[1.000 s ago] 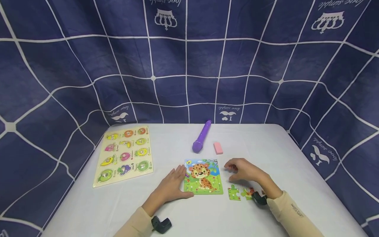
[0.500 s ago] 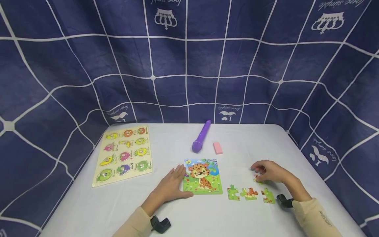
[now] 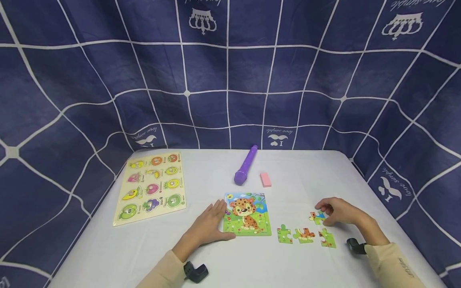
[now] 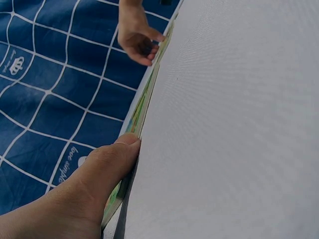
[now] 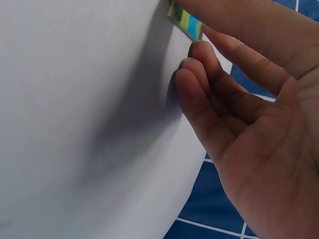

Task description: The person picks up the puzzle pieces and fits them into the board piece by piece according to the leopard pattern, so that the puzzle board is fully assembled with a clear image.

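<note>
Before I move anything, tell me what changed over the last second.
The right hand has moved rightward, away from the square, colourful cartoon-leopard puzzle, to a blue-and-green jigsaw piece; whether its fingers pinch that piece, I can't tell. The left hand stayed at the puzzle's left edge; the purple stick-shaped microphone and pink rectangular block haven't moved.

A navy curtain [image 3: 248, 72] with white grid lines and crowns hangs around this white tabletop [image 3: 270, 264].
</note>
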The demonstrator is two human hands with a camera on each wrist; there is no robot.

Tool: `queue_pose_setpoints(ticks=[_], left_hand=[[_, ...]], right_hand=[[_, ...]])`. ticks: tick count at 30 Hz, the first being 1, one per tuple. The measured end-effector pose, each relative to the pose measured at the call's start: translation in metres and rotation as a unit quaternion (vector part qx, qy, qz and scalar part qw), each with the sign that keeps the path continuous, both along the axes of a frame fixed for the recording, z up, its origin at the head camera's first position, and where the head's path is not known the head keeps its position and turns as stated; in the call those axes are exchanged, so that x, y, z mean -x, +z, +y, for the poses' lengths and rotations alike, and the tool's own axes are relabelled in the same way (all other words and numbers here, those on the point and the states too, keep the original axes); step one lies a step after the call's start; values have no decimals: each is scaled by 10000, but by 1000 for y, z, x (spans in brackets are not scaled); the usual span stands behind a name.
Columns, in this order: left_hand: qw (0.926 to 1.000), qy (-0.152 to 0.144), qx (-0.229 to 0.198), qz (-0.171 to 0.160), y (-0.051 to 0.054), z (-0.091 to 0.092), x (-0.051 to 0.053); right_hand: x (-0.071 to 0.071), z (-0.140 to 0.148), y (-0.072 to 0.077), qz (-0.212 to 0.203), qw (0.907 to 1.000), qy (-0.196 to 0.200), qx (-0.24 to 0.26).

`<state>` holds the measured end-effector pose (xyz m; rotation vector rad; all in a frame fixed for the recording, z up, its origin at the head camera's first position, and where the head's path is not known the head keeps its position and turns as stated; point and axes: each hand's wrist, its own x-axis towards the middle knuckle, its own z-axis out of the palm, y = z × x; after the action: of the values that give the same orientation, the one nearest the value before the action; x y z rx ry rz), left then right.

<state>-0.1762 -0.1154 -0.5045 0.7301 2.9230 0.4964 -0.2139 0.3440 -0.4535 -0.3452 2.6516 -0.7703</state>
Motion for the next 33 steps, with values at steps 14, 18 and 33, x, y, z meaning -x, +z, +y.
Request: queue_pose_setpoints(ticks=[14,18,33], left_hand=[[10000,4,-5,-6,0,-1,2],[10000,-9,-12,18,-2,-1,2],[10000,-35,-17,60,-2,0,0]], right_hand=[[2,2,-3,29,10000,-61,-41],[4,4,-4,14,10000,-16,-15],[-6,5,-4,202,9994,-70,286]])
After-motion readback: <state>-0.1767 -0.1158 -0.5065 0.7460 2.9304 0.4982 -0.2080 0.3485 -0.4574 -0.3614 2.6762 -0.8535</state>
